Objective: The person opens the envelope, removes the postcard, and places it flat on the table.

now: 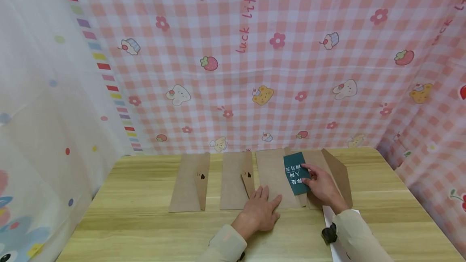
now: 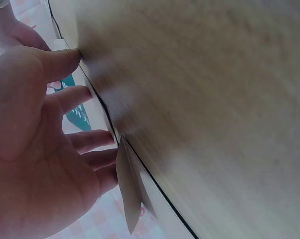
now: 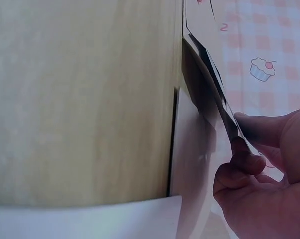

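Note:
Between its thumb and fingers my right hand (image 1: pixel 322 185) pinches a dark green card (image 1: pixel 294 163) with white characters. The card lies over the right side of a brown paper envelope (image 1: pixel 271 171), whose flap edge shows just below it. In the right wrist view the right hand (image 3: pixel 274 174) holds thin layers by the edge; whether the flap is gripped along with the card I cannot tell. My left hand (image 1: pixel 258 211), fingers spread, rests at that envelope's lower left corner and beside the neighbouring envelope (image 1: pixel 233 181).
Another brown envelope (image 1: pixel 185 183) lies at the left, its flap partly raised. To the right is an envelope with its flap (image 1: pixel 338 175) opened out. White paper (image 1: pixel 340 246) lies under my right forearm on the wooden table (image 1: pixel 138 213). A checked cloth (image 1: pixel 233 80) hangs behind.

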Available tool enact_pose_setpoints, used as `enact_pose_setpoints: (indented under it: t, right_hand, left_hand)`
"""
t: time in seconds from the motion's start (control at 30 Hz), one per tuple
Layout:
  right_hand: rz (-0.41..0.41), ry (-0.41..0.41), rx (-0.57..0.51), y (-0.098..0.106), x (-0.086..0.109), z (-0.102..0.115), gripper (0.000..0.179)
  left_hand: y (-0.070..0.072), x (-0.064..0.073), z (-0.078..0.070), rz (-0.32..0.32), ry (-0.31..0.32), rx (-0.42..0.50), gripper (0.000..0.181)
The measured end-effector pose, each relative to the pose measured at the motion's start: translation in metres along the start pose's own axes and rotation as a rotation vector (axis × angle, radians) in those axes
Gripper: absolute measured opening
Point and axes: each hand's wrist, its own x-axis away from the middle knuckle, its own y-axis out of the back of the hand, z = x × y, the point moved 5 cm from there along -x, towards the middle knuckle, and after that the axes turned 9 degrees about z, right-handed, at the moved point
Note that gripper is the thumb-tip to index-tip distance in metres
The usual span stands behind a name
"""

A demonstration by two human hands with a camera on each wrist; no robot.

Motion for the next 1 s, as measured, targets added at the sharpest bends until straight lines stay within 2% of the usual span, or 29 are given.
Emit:
enact_pose_setpoints:
  t: [0.8, 1.0]
  right_hand:
    - [0.023, -0.066, -0.045, 0.0055, 0.0073, -0.0081, 0.048]
    - [0.027, -0.059, -0.049, 0.0072, 0.0094, -0.0085, 0.048]
  left_hand:
    - [0.0005, 0.0013, 0.0000, 0.001, -0.002, 0.002, 0.055]
    - [-0.0003, 0.0004, 0.0004, 0.003, -0.005, -0.007, 0.055]
